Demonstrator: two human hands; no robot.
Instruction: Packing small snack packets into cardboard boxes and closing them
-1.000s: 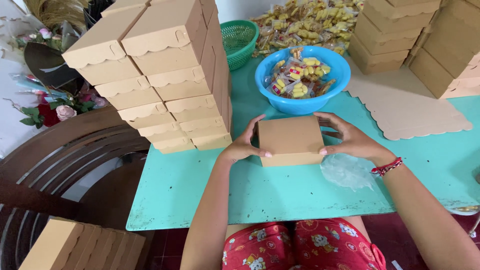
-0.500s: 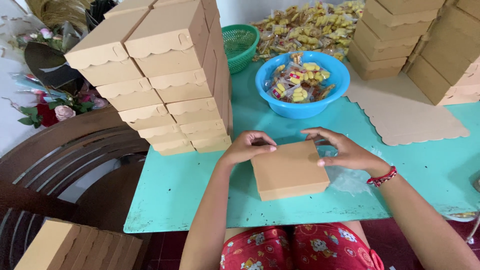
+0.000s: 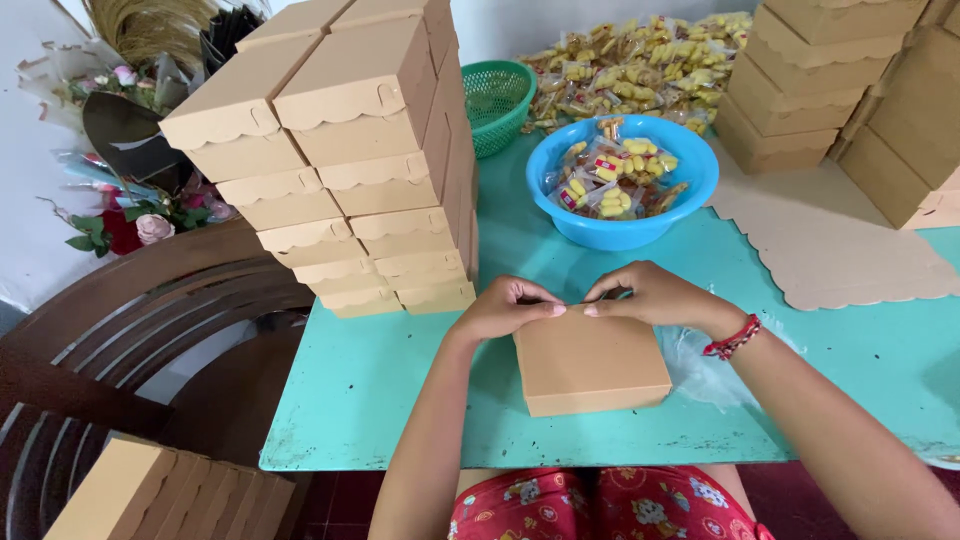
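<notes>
A closed brown cardboard box lies flat on the turquoise table right in front of me. My left hand and my right hand both rest on the box's far edge, fingertips pinched together close to its middle. A red bracelet is on my right wrist. What the fingertips press on is hidden behind them.
A tall stack of scallop-lidded brown boxes stands at the left. A blue bowl of wrapped snacks, a green basket, a snack pile, more boxes, flat cardboard and clear plastic surround me.
The box came down from a tilted hold to lie flat nearer me. Both hands slid from its sides to meet at the middle of its far edge.
</notes>
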